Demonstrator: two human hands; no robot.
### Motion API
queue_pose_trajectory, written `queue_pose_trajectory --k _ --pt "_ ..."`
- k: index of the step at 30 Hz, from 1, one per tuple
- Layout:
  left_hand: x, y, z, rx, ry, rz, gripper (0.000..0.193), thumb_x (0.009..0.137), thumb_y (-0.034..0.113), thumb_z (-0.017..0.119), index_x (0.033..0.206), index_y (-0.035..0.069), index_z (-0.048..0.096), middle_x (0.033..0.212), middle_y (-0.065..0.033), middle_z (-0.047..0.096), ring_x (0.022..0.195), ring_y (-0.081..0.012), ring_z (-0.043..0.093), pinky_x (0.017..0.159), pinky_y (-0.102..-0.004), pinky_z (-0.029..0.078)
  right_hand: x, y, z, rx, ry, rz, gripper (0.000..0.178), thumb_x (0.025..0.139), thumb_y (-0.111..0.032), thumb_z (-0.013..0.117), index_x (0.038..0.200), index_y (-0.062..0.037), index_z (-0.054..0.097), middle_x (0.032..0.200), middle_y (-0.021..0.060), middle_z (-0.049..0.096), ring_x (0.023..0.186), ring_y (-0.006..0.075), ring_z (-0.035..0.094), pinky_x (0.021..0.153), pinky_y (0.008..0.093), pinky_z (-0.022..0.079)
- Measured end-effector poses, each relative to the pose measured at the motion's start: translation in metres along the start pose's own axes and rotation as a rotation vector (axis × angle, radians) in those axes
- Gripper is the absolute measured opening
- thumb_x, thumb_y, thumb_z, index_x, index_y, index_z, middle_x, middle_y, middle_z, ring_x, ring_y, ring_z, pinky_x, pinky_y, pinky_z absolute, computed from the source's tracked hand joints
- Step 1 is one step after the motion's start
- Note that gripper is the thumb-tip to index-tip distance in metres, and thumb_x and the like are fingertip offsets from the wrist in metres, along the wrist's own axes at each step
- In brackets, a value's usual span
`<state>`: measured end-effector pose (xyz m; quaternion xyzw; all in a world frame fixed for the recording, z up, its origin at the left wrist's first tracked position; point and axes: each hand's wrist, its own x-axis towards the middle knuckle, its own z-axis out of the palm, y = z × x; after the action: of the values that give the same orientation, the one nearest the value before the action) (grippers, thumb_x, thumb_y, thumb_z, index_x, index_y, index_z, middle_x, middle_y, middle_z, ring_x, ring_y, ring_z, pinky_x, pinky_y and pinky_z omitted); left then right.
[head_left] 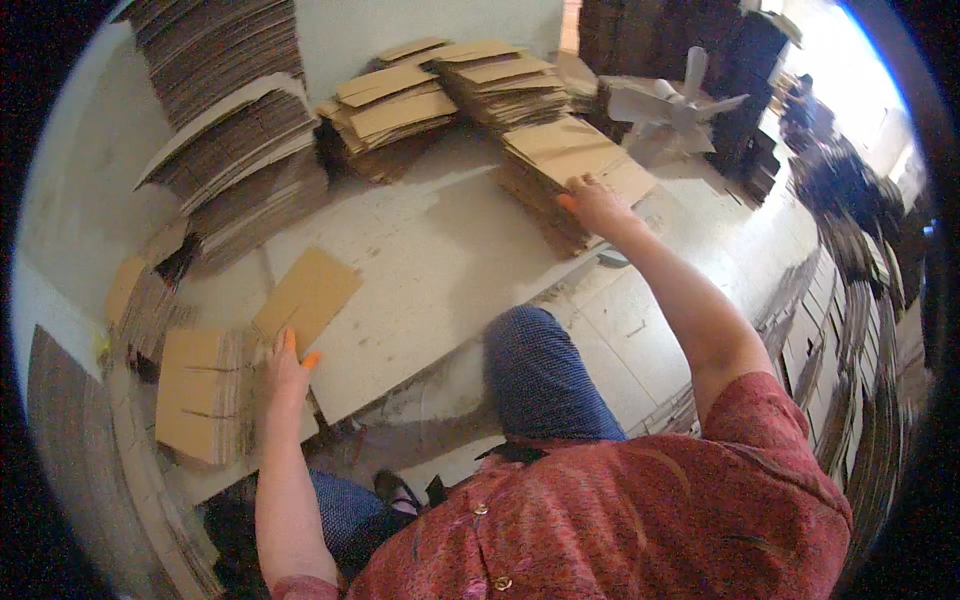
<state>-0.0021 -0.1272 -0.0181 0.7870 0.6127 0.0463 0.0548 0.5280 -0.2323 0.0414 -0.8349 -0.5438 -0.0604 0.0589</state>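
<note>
A flat brown cardboard sheet [310, 293] lies tilted on the pale tabletop to my left. My left hand [287, 380] is at its near corner, thumb and forefinger apart, orange on their tips. Beside that hand, a bundle of slotted cardboard pieces [195, 385] stands on edge. Further off to the right, my right hand [598, 207] rests on top of a stack of cardboard sheets [570, 150], its fingers stretched over the top sheet and an orange thumb tip near the edge. Whether it pinches the top sheet is not clear.
More cardboard stacks [400, 105] line the table's [400, 270] far side, with taller piles [250, 170] at the far left. A white-bladed fan [680, 108] stands beyond the right-hand stack. Bundled cardboard [860, 330] fills the right side. My knee [545, 370] is by the table's near edge.
</note>
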Motion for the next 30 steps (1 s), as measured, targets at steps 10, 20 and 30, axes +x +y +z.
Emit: queue_pose_trajectory --k 10,20,30 --pt "0.015 -0.007 -0.006 0.082 0.418 0.047 0.016 0.080 0.013 0.049 0.088 0.002 0.057 0.086 -0.0157 0.059 0.082 -0.0333 0.056 0.068 -0.0408 0.048 -0.046 -0.088 -0.023 0.410 0.439 -0.268 0.038 0.083 -0.030 0.058 0.106 -0.0010 0.054 0.109 0.0190 0.055 0.098 0.0308 0.053 0.080 0.0406 0.042" --pt "-0.055 0.057 -0.007 -0.100 0.709 0.598 0.033 0.069 0.007 0.062 0.100 -0.002 0.059 0.102 -0.0136 0.059 0.086 -0.0285 0.058 0.069 -0.0345 0.050 -0.109 -0.264 -0.004 2.177 -0.647 0.109 0.042 0.088 -0.022 0.051 0.121 0.0013 0.042 0.114 0.0150 0.052 0.095 0.0267 0.058 0.077 0.0367 0.050" --pt "-0.055 -0.054 -0.063 0.292 0.491 -0.191 0.080 0.076 0.041 0.061 0.132 -0.003 0.025 0.137 -0.0253 0.023 0.124 -0.0402 0.027 0.100 -0.0532 0.022 -0.134 -0.228 0.025 1.741 -0.348 0.220 0.027 0.084 -0.014 0.054 0.108 -0.0014 0.050 0.100 0.0099 0.056 0.079 0.0209 0.061 0.060 0.0295 0.053"
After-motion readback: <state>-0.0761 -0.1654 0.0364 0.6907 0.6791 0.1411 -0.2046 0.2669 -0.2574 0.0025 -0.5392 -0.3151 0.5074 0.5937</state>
